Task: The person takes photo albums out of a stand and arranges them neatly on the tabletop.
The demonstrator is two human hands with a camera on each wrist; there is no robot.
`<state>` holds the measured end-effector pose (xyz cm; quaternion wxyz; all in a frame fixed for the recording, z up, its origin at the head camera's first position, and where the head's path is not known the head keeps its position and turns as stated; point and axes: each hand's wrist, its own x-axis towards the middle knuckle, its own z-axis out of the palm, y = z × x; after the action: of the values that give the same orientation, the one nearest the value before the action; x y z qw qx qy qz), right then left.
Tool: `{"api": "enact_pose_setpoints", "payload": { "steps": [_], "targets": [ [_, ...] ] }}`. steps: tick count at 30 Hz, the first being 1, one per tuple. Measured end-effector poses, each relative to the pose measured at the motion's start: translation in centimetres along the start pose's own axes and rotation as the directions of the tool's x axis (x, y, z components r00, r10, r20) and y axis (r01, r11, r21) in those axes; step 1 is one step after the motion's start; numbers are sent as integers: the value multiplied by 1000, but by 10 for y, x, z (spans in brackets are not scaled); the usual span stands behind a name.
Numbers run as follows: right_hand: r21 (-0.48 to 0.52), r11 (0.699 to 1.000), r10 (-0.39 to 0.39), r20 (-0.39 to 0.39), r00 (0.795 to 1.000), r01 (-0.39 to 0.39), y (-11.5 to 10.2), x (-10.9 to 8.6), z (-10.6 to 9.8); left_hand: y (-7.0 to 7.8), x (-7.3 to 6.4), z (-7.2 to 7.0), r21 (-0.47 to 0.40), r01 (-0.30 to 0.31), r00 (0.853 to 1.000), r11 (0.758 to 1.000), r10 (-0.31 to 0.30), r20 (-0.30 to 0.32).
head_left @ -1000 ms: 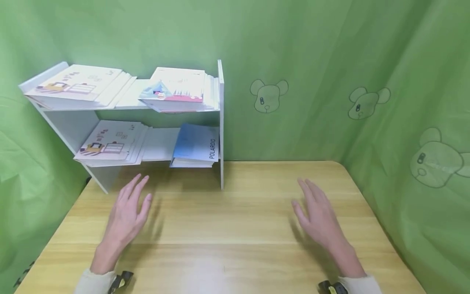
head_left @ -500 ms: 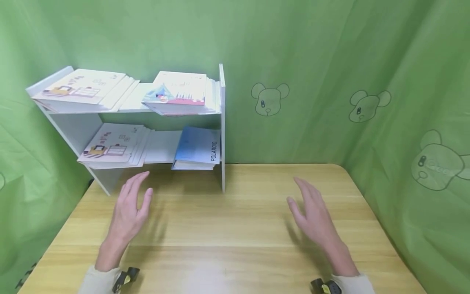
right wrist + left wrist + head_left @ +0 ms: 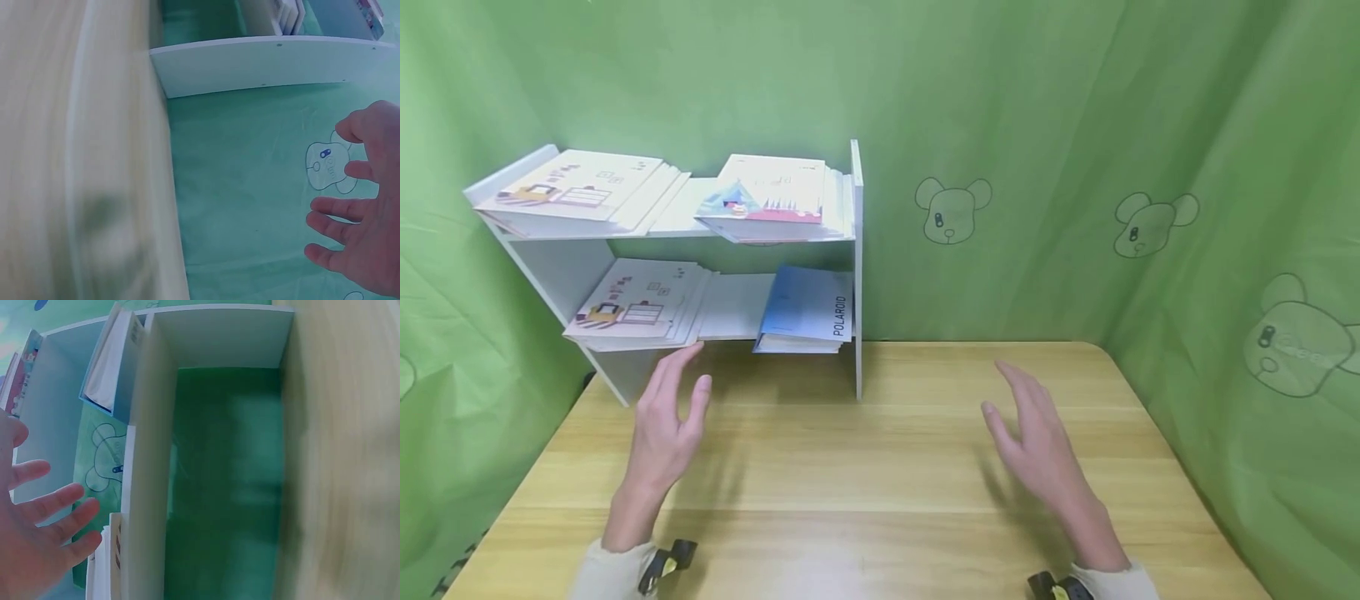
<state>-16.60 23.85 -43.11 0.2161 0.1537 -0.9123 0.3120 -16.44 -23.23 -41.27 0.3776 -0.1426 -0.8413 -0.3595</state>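
Observation:
My left hand (image 3: 662, 433) hovers above the table in front of the white two-tier bookshelf (image 3: 858, 267), fingers extended and holding nothing. Over the right part of the table, my right hand (image 3: 1037, 442) is held out with relaxed, spread fingers and nothing in it. A blue binder-like book marked POLAROID (image 3: 805, 304) leans on the lower shelf at the right. Left of it lies a slanted row of white picture books (image 3: 636, 300). The upper shelf bears white books (image 3: 576, 187) at the left and books with a pink and blue cover (image 3: 767, 196) at the right.
The bookshelf stands at the back left of the wooden table (image 3: 865, 467). A green curtain (image 3: 1030, 108) printed with bear heads encloses the back and both sides. Dark wrist cameras (image 3: 666, 562) are strapped at the cuffs.
Both hands have shifted slightly inward, the left to the right and the right to the left. The whole scene sits a little lower in the head view. The books have not moved.

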Motion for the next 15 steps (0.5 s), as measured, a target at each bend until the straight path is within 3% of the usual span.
{"api": "enact_pose_setpoints", "payload": {
  "steps": [15],
  "targets": [
    [60, 997, -53, -27, 998, 55, -31, 11, -10, 9, 11, 3, -70, -12, 999, 997, 9, -34]
  ]
}}
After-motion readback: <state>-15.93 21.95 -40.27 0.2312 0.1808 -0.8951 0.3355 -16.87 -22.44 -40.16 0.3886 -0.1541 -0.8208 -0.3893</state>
